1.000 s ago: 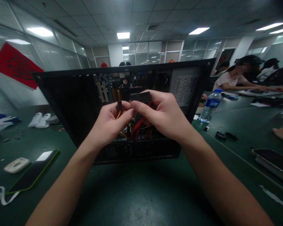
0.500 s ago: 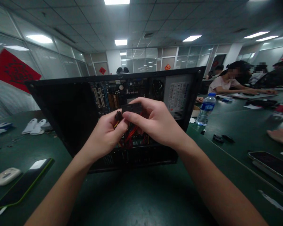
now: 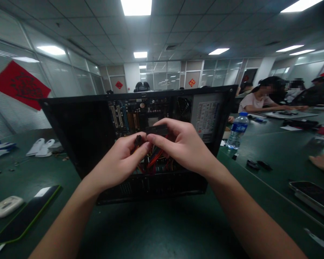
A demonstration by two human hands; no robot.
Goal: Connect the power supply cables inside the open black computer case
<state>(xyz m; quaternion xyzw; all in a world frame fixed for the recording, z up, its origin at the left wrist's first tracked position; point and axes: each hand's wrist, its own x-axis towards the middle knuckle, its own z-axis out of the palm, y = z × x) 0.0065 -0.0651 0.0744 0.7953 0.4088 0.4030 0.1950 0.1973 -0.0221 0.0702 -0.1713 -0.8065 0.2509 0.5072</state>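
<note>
An open black computer case [image 3: 78, 129] stands in front of me, its inside facing me. My left hand [image 3: 118, 158] is closed, pinching a small black plug [image 3: 138, 139] between thumb and fingers. Beside it, my right hand [image 3: 182, 144] is closed on a wide black power connector [image 3: 156, 128]; red, orange and dark wires [image 3: 155, 156] hang below. The two hands meet at the fingertips, in front of the motherboard [image 3: 128, 117]. Behind my right hand are a round fan [image 3: 184, 108] and a grey power supply [image 3: 207, 111] with a label.
A water bottle [image 3: 237, 131] stands right of the case, near small black parts [image 3: 252, 164]. Phones [image 3: 25, 216] [image 3: 313, 194], a pale rounded case [image 3: 7, 206] and white shoe-like items [image 3: 44, 147] lie on the green table [image 3: 162, 230]. People [image 3: 259, 102] sit at the right.
The view has tilted up slightly, so the case and hands sit a little lower and further right. Both hands keep their grips on the plug and the connector.
</note>
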